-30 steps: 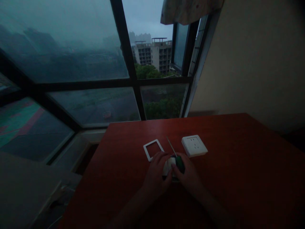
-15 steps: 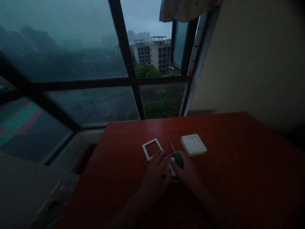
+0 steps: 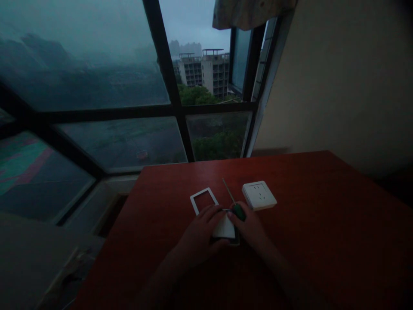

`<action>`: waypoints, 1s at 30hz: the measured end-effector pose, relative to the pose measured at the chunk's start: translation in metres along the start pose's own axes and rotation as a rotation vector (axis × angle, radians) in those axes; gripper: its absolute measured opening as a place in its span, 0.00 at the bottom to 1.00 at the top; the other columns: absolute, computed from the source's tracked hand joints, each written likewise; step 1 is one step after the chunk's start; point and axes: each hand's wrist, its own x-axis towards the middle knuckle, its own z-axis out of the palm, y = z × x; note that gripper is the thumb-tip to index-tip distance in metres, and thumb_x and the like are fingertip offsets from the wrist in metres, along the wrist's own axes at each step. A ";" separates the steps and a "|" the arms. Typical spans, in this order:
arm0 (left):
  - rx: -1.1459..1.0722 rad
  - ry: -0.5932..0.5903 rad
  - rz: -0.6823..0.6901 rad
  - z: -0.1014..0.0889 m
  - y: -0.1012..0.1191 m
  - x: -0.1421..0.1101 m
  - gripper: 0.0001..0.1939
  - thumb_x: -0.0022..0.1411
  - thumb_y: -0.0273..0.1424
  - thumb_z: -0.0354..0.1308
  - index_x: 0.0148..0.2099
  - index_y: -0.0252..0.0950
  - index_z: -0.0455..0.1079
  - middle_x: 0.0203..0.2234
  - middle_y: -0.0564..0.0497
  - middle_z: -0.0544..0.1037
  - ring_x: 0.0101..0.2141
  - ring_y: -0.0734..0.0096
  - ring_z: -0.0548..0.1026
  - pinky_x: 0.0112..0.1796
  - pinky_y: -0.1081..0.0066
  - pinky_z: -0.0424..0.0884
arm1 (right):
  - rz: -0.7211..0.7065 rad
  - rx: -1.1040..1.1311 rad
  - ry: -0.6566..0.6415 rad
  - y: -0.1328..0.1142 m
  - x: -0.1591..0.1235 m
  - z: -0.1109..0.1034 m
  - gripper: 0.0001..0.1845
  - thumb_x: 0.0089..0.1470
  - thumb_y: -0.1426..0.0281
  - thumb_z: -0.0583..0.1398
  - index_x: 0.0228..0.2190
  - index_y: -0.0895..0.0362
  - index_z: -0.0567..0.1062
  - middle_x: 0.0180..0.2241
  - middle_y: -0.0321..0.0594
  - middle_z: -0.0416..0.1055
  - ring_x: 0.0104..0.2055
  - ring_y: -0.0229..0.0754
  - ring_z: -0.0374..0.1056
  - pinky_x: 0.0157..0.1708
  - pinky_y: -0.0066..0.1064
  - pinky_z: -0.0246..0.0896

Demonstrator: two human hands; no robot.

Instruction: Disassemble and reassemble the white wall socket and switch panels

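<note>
My right hand (image 3: 250,221) is closed round the green handle of a screwdriver (image 3: 238,212), whose thin shaft points away and up to the left. Its thumb and fingertips also touch the far edge of a white wall plate with a dark border (image 3: 226,228). My left hand (image 3: 203,230) grips that plate from the left, fingers over its far edge and thumb at the near side. The plate's front detail is partly hidden and too dark to read. Just beyond my left fingers lies a square white cover frame (image 3: 209,193), its near corner hidden by the hand.
To the right of the screwdriver, a white wall socket (image 3: 260,195) lies face up on the red-brown table (image 3: 306,241). Behind the table's far edge stand dark-framed windows (image 3: 135,113); a pale wall (image 3: 332,86) rises at the right.
My left thumb has drawn back toward the near side, so more of the white plate shows. My right hand still holds the screwdriver. The whole view has shifted slightly.
</note>
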 end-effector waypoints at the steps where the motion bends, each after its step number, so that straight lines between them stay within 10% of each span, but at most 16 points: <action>1: -0.003 -0.021 0.002 -0.002 -0.001 0.000 0.35 0.57 0.37 0.63 0.64 0.43 0.55 0.62 0.46 0.59 0.61 0.55 0.58 0.59 0.53 0.58 | -0.004 -0.005 -0.002 0.000 0.000 0.000 0.10 0.54 0.61 0.57 0.34 0.54 0.70 0.31 0.36 0.73 0.34 0.43 0.69 0.34 0.32 0.64; 30: -0.081 0.080 -0.076 -0.007 -0.004 -0.001 0.30 0.55 0.32 0.64 0.60 0.44 0.62 0.56 0.46 0.67 0.55 0.55 0.65 0.56 0.53 0.61 | -0.220 -0.204 -0.129 -0.009 -0.018 -0.007 0.23 0.51 0.64 0.61 0.49 0.54 0.66 0.50 0.45 0.67 0.51 0.48 0.65 0.51 0.41 0.60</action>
